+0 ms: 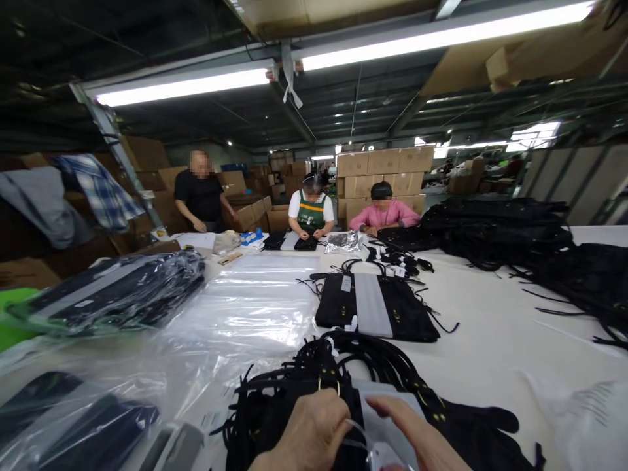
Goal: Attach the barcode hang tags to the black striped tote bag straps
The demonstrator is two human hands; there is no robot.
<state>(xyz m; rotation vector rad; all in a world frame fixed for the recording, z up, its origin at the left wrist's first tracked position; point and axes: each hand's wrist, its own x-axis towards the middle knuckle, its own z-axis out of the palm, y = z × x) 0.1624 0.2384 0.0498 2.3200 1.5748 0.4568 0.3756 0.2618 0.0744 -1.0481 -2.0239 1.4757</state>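
Note:
A black bag (275, 418) with black straps, brass-coloured fittings and a grey-white sheet (390, 396) across its middle lies in front of me at the bottom of the head view. Over it, my left hand (309, 428) is closed, thumb and fingers pinching a thin translucent plastic strip (360, 432) beside a brass ring (328, 383). My right hand (422, 435) is to the right above the sheet, index finger stretched out and apart from the thumb. Between the hands is a clear shiny plastic piece (383, 454); the frame's lower edge cuts off part of it.
Another black bag (338, 301) with a grey band lies farther up the white table (490, 327). Flat clear plastic bags (260, 294) and a plastic-wrapped stack (118, 288) are left, a black bag pile (500, 226) right. Three people sit or stand across the table.

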